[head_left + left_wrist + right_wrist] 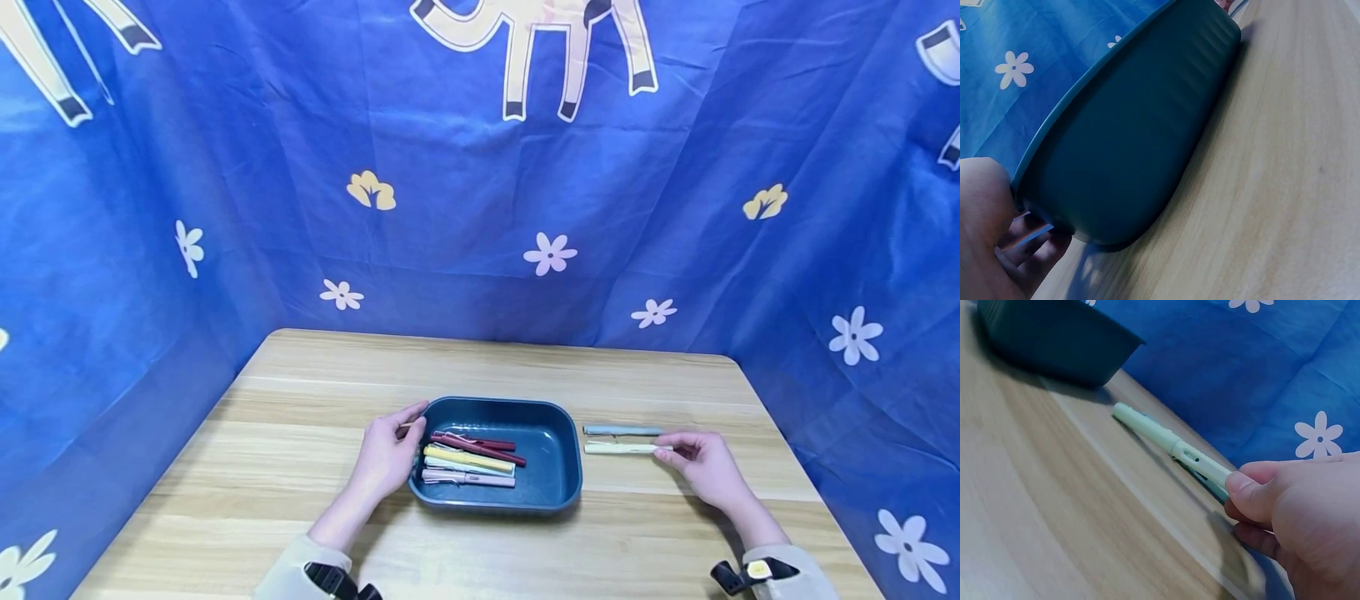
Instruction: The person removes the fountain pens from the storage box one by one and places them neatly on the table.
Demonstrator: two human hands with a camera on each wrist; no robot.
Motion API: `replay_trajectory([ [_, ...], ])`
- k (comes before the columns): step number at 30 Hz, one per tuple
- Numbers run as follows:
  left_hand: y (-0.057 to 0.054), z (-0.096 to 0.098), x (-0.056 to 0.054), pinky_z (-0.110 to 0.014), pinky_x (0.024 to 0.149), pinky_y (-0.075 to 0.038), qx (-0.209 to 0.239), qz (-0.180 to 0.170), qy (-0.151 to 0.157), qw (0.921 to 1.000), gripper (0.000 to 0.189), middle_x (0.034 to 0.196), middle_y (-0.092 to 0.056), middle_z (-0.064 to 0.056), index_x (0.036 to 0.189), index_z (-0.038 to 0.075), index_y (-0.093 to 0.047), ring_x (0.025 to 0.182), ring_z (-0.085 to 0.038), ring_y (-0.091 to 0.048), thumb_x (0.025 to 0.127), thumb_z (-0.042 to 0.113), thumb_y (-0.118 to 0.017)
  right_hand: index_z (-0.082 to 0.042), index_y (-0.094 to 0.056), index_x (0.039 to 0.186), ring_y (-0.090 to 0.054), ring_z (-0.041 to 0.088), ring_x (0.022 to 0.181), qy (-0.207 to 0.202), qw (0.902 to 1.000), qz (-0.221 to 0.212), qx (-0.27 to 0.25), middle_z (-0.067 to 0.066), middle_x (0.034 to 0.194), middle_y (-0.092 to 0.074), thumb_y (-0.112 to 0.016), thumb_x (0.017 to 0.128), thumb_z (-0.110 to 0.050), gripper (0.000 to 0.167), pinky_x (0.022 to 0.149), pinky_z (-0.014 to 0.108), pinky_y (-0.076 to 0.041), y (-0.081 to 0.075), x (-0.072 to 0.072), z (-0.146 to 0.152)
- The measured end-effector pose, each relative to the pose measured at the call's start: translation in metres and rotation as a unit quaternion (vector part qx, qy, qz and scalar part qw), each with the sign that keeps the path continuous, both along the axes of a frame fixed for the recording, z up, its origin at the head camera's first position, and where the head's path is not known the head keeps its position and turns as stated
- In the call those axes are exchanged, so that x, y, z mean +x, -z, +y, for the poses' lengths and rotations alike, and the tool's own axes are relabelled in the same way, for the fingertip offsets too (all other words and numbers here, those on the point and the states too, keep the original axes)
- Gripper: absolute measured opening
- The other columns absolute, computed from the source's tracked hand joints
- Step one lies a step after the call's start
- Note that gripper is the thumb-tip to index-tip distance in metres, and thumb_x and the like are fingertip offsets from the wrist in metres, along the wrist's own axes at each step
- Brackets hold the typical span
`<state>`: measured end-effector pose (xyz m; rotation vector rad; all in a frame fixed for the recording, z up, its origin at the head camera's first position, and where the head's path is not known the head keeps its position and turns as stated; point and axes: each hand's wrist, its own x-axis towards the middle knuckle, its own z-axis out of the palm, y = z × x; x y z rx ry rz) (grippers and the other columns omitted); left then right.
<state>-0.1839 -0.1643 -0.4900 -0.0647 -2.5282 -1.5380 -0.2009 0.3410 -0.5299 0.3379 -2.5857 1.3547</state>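
Observation:
A dark teal plastic bin (551,458) stands on the table with several pens inside, among them a yellow pen (467,457), a dark red pen (510,457) and a lilac pen (480,479). My left hand (386,454) grips the bin's left end, its thumb at the rim (1041,134) and other fingers lower on the outside. To the right of the bin, my right hand (705,467) pinches the end of a pale green pen (1147,428) between thumb and fingers. Just behind that pen lies a grey-blue pen (622,431), partly hidden in the right wrist view.
The light wood table (480,554) has rounded far corners. Blue cloth (450,208) with white flowers and animal figures hangs behind it and along both sides. A strap with a dark device (750,575) sits on each wrist.

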Motion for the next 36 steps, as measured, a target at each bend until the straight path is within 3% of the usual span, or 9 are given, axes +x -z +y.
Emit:
replay_trajectory([
  [20, -0.0016, 0.0, 0.0004, -0.044, 0.098, -0.059, -0.012, 0.004, 0.002, 0.9999, 0.035, 0.133, -0.069, -0.022, 0.141, 0.001, -0.067, 0.116, -0.031, -0.071, 0.107, 0.01, -0.062, -0.011, -0.084, 0.098, -0.072, 0.017, 0.099, -0.014, 0.9963, 0.026, 0.08, 0.004, 0.103, -0.078, -0.082, 0.09, 0.002, 0.016, 0.085, 0.012, -0.052, -0.002, -0.0019, 0.0003],
  [36, 0.0006, -0.0009, 0.0, -0.036, 0.089, -0.062, -0.006, -0.002, 0.001, 1.0, 0.036, 0.133, -0.069, -0.023, 0.141, 0.0, -0.067, 0.115, -0.032, -0.072, 0.107, 0.01, -0.062, -0.011, -0.084, 0.099, -0.072, 0.019, 0.104, -0.026, 0.9941, 0.046, 0.095, 0.002, 0.106, -0.078, -0.078, 0.089, 0.011, 0.026, 0.092, 0.005, -0.044, 0.0033, -0.0035, 0.0012],
])
